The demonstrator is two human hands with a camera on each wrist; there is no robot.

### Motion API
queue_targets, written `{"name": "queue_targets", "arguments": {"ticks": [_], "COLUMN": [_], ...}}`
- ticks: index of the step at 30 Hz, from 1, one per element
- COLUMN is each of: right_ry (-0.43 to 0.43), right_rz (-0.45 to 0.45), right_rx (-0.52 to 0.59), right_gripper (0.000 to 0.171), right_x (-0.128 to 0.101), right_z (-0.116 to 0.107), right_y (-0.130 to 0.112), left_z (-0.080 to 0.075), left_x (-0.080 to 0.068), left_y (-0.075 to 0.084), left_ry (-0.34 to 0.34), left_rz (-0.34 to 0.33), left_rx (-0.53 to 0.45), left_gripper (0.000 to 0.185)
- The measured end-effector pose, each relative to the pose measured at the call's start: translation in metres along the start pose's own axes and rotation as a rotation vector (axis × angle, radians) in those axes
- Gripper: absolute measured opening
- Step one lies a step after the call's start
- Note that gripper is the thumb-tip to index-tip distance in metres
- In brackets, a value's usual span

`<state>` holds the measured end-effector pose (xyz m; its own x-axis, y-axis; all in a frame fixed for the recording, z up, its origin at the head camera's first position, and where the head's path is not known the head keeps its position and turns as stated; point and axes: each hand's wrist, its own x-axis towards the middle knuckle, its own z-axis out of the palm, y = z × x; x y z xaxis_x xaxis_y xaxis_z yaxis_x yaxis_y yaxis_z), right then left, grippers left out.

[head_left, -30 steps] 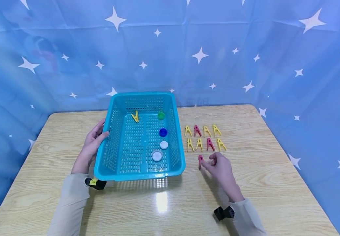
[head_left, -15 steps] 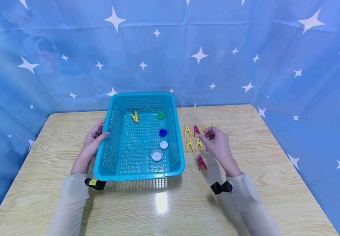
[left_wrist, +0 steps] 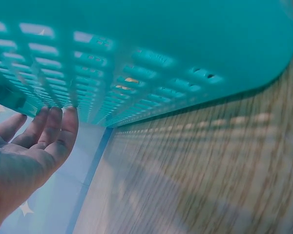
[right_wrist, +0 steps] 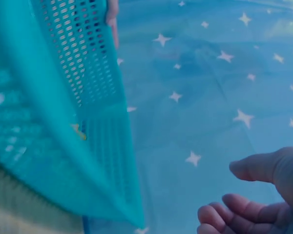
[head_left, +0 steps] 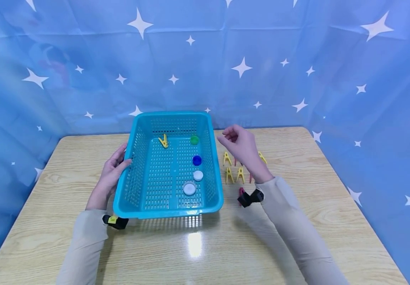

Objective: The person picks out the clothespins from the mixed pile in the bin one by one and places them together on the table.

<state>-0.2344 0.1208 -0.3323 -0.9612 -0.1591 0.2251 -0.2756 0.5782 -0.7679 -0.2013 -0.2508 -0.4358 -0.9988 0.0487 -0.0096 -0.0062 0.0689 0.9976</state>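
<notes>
A teal perforated basket (head_left: pixel 130 174) stands mid-table. It holds a yellow clothespin (head_left: pixel 163 141), a green cap (head_left: pixel 194 139), a blue cap (head_left: pixel 197 160) and two white caps (head_left: pixel 198 175). My left hand (head_left: pixel 117 164) rests with straight fingers (left_wrist: pixel 58 129) against the basket's left wall (left_wrist: pixel 136 63). My right hand (head_left: pixel 228 136) hovers just right of the basket's far right rim, its fingers (right_wrist: pixel 234 209) loosely curled with nothing in them. Below it, yellow clothespins (head_left: pixel 229 174) lie in rows on the table, some hidden by the hand. A red clothespin (head_left: pixel 241 191) peeks out by my right wrist.
The wooden table (head_left: pixel 333 206) has bare surface on the right and along the front. A blue star-patterned curtain (head_left: pixel 297 71) closes in the back and both sides. The basket wall (right_wrist: pixel 73 73) fills the left of the right wrist view.
My right hand let go of the red clothespin near the front, then rose and moved back-left over the clothespin rows to the basket's right rim. The left hand and basket stayed put.
</notes>
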Motion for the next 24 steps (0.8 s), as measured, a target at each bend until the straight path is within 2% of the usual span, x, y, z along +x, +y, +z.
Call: {"name": "queue_targets", "arguments": {"ticks": [9,21,24], "right_ry": [-0.059,-0.189,-0.232], "right_rz": [-0.077,-0.125,-0.103], "right_rx": [0.065,0.097,0.126], "right_gripper": [0.022,0.018,0.019], "right_x": [0.028,0.054,0.058], "right_z": [0.031,0.079,0.091], "right_y": [-0.031,-0.044,-0.046], "left_z": [0.000,0.000,0.001], "left_x": [0.001,0.003,0.003], "left_y": [-0.003,-0.001,-0.002], "left_ry": [0.001,0.005,0.006], "left_rz": [0.005,-0.015,-0.007], "left_rx": [-0.020,0.015,0.013], "left_gripper": [0.063,0.062,0.062]}}
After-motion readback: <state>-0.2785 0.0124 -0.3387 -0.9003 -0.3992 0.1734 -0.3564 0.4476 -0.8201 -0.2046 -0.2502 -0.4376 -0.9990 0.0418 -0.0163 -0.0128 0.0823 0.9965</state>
